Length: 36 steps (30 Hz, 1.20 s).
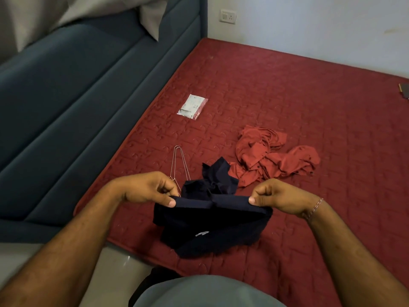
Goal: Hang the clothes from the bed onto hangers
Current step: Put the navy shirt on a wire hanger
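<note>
I am looking down at a red mattress [287, 89] and take the dark navy garment [212, 227] near its front edge as my landmark. My left hand [146, 189] pinches the garment's top edge at its left end, thumb on the near side and the other fingers curled behind the cloth. My right hand [281, 199] pinches the same edge at its right end in the same way, so the edge is stretched straight between the two hands. Below that edge the garment hangs in loose folds onto the mattress, with a small pale logo showing on its lower front, and part of it bunches up on the mattress just behind the held edge. A thin bracelet [315, 207] sits on my right wrist. Just behind and to the left of the garment, partly hidden by my left hand, lie thin wire hangers [179, 160], their narrow ends pointing away from me. Behind and to the right of the garment, touching its bunched part, lies a crumpled red shirt [272, 160]. Farther behind the garment, well apart from it, is a small flat plastic packet [193, 107]. Left of the garment, along the mattress edge, runs a dark blue padded headboard [66, 103]. Far behind, a wall socket [228, 16] shows.
</note>
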Motion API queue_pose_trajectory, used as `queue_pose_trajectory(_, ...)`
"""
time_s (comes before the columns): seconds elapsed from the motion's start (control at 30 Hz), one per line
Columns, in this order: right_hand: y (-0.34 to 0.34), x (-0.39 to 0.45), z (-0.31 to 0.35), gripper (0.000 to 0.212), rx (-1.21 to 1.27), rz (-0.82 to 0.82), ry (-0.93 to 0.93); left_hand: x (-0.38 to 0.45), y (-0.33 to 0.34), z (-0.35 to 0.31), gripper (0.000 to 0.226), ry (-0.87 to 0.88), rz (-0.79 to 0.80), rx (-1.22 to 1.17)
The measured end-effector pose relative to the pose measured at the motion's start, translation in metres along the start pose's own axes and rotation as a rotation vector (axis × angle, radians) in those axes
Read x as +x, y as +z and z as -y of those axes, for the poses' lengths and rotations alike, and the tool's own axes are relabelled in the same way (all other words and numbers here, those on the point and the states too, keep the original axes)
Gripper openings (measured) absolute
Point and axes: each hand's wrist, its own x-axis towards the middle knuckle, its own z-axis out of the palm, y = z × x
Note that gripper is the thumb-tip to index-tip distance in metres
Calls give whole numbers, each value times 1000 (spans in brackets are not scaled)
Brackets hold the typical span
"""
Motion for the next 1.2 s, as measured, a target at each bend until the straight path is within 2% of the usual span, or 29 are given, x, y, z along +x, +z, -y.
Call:
queue_pose_trajectory(0.07, 0, -1, -1, 40, 78, -61, -19, -1, 1, 1, 5, 3, 14, -196)
queue_pose_trajectory(0.13, 0, -5, 3, 35, 271, -47, -55, -1, 0, -2, 10, 26, -19, -471)
queue_pose_trajectory(0.17, -3, -7, 7, 33, 360, -32, -61, -1, -3, -5, 13, 34, -31, -529)
queue_pose_trajectory(0.2, -8, -8, 16, 33, 375, -36, -52, 2, -10, -9, 13, 26, -59, -489)
queue_pose_trajectory(0.23, -15, -4, 22, 33, 292, -76, -35, 8, -17, -14, 12, -3, -131, -338)
queue_pose_trajectory(0.27, -21, 1, 31, 31, 98, -170, -17, 17, -23, -19, 13, -45, -268, -116)
queue_pose_trajectory(0.33, -31, 16, 47, 28, -335, -484, 9, 42, -29, -30, 16, -96, -705, 248)
queue_pose_trajectory(0.37, -30, 24, 54, 27, -405, -605, 3, 51, -24, -42, 16, -74, -892, 300)
queue_pose_trajectory(0.4, -25, 29, 60, 26, -364, -655, -17, 59, -14, -53, 16, -22, -977, 287)
queue_pose_trajectory(0.57, 20, 38, 57, 22, 162, -578, -42, 79, 37, -70, 18, 96, -876, -216)
queue_pose_trajectory(0.67, 41, 31, 53, 16, 494, -568, -66, 74, 63, -72, 18, 80, -898, -491)
queue_pose_trajectory(0.77, 55, 28, 48, 10, 711, -570, -113, 68, 83, -79, 11, 55, -930, -699)
queue_pose_trajectory(0.87, 63, 27, 48, 18, 716, -603, -146, 65, 95, -87, 5, 53, -936, -791)
queue_pose_trajectory(0.97, 68, 27, 49, 9, 625, -607, -169, 66, 101, -92, 8, 58, -939, -813)
queue_pose_trajectory(1.2, 78, 29, 50, 6, 528, -645, -222, 67, 105, -98, 13, 46, -965, -815)
